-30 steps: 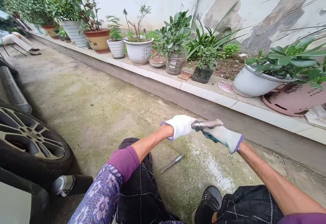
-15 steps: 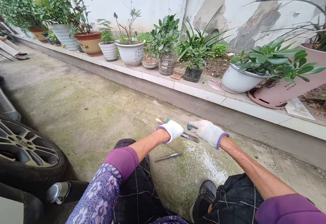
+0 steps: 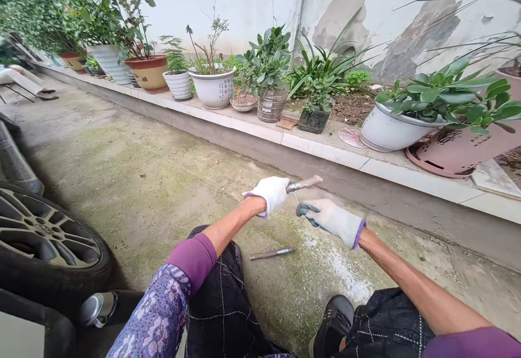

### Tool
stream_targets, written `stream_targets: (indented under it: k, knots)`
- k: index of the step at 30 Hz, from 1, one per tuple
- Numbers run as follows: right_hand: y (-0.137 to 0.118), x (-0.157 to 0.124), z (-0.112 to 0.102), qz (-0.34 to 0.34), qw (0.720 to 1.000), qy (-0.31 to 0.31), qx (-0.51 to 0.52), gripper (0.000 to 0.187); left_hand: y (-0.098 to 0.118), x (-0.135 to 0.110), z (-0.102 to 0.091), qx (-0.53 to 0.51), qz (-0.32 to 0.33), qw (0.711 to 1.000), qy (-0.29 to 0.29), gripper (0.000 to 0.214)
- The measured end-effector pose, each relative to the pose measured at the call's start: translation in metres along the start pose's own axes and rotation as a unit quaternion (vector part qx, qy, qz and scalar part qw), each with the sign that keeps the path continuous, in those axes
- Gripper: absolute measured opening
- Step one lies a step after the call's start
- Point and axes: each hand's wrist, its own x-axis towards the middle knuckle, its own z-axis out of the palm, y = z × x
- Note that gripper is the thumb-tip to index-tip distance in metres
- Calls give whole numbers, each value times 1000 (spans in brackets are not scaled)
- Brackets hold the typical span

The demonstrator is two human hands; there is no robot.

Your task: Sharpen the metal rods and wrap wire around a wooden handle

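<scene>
Both my hands wear white knit gloves with purple cuffs. My left hand (image 3: 269,193) is closed round a grey metal rod-like tool (image 3: 303,184) that points right and slightly up. My right hand (image 3: 331,220) is just below and to the right of it, closed on a dark teal handle (image 3: 304,209) whose end sticks out to the left. What the handle belongs to is hidden in the glove. On the concrete below my hands lies a thin metal file-like tool (image 3: 271,253), beside a patch of white powder (image 3: 344,271).
A raised tiled ledge (image 3: 325,149) runs along the far side with several potted plants, such as a white pot (image 3: 214,88) and a tilted white pot (image 3: 386,130). A car wheel (image 3: 44,236) and an exhaust pipe (image 3: 95,309) are at left. My knees and shoe (image 3: 334,320) are at the bottom.
My left hand has lifted the metal tool from pointing down-right to pointing up-right. My right hand has dropped slightly and now sits under the tool's tip. The view has shifted a little.
</scene>
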Motion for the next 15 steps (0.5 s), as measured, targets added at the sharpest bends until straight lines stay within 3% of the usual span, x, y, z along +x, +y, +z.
stream_targets:
  k: [3,7,11,15]
  knots:
    - [-6,3,2,-60,992,23,-112,27,3,3,13,33,15,999,-34,31]
    - [8,10,-17,-35,980,32,-193,23,21,-5,24,49,80,993,-70,31]
    - [30,15,-40,-5,994,47,-99,26,32,-7,14,76,137,984,-86,30]
    - [38,16,-48,15,998,33,-41,32,35,1,3,-19,91,990,-109,21]
